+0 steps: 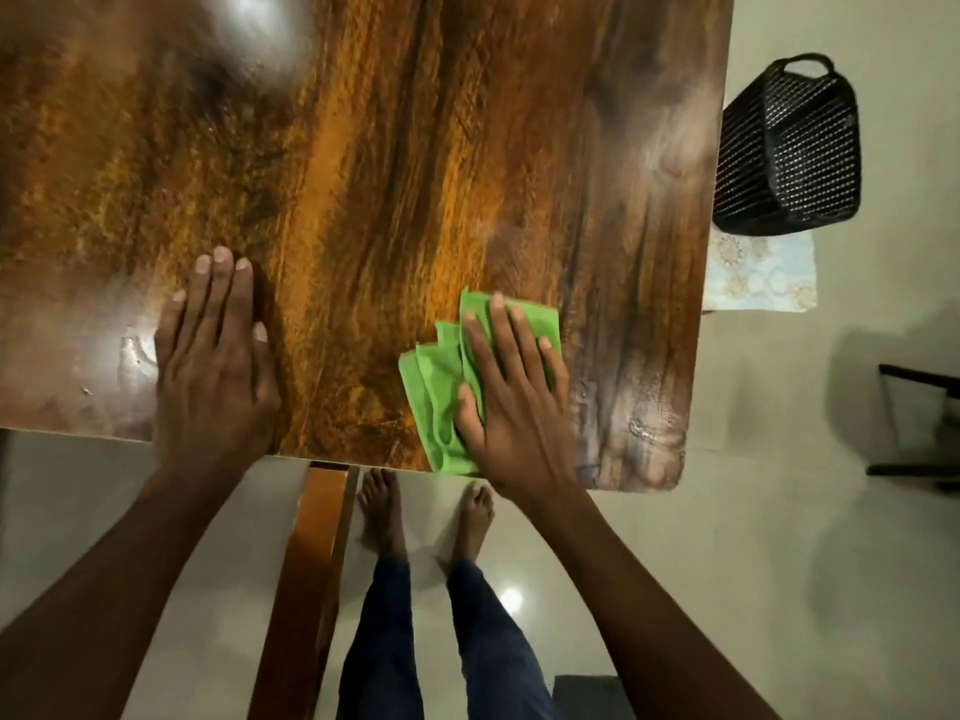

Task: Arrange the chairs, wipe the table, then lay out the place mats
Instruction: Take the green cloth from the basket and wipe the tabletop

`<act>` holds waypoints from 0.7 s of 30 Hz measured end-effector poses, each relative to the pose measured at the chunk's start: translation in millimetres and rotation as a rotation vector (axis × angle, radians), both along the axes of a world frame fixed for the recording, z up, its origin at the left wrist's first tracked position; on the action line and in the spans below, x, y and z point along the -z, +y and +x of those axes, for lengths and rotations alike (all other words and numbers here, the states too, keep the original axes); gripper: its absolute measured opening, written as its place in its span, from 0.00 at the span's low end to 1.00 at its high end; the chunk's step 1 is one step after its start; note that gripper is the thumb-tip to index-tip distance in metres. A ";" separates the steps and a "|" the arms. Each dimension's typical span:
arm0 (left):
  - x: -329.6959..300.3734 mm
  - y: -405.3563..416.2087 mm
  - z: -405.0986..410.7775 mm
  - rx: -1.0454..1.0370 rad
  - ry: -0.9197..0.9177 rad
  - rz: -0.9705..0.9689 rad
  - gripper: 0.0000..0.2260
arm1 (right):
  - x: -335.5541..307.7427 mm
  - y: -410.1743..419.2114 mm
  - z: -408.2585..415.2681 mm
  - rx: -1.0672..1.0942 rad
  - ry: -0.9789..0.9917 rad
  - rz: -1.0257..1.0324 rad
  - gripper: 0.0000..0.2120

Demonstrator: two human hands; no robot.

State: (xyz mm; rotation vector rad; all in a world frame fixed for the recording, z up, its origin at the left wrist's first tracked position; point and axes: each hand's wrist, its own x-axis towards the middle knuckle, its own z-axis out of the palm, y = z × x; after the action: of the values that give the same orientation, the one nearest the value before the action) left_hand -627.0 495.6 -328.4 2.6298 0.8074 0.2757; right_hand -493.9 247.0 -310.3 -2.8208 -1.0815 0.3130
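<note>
While right hand (511, 392) presses green cloth (441, 392), glossy wooden table (389, 148) over pale tiled floor (779, 563).

table (415, 148) cut off at top and left edges, chair (919, 423) cropped at right, cloth (441, 387) partly under right hand (514, 402)

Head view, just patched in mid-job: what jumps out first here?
The bright green cloth stands out, pressed flat under the right hand near the near edge of the glossy wooden table. The left hand lies flat on the tabletop beside it, fingers straight. Past the table's right edge, a black woven basket sits over a pale patterned mat.
</note>
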 end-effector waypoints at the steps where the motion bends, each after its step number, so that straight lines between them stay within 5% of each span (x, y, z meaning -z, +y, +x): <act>1: 0.5 -0.3 0.0 0.000 -0.008 0.008 0.26 | 0.9 2.6 10.5 0.015 -0.019 0.008 0.35; 9: 6.1 -7.7 8.6 -0.056 0.008 0.065 0.26 | 0.6 -28.7 6.3 0.099 -0.027 0.029 0.33; 16: -3.9 -155.5 70.0 0.112 0.021 -0.026 0.27 | 5.4 -64.0 10.5 0.083 0.008 0.085 0.34; 21: 3.9 -189.5 85.2 0.016 0.043 -0.057 0.27 | 11.6 -34.5 85.7 0.093 -0.068 0.105 0.33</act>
State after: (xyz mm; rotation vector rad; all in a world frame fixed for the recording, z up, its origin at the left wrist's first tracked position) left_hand -541.8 306.0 -332.3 2.5953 0.7963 0.1891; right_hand -408.2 212.5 -321.9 -2.7955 -0.9449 0.1480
